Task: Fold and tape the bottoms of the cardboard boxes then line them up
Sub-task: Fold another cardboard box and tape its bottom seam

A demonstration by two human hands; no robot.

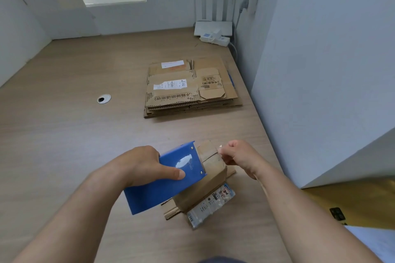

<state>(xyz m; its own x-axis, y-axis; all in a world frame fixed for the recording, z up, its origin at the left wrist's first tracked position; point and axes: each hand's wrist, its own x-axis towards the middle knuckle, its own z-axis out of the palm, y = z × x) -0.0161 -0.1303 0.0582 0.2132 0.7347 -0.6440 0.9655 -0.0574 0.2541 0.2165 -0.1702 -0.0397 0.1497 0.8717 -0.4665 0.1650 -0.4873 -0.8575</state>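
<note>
left hand (pixel 143 162) grips the blue tape dispenser (pixel 164 179), thumb across its face, above 1 small cardboard box (pixel 213 175) on the table (pixel 74 134). right hand (pixel 239 156) pinches the tape end (pixel 220 146) at the box's right edge. recommend: centre tape on the seam (pixel 210 156), keep tension, draw straight. flattened stack (pixel 190 87) lies beyond.

Head view: one wide-angle camera, worn, facing forward and down.
It looks from the near edge across the table (pixel 74 134); the left hand (pixel 141 164) and right hand (pixel 241 156) sit close, low in frame, the flattened boxes (pixel 190 89) farther, the wall (pixel 320 70) close at right.
</note>
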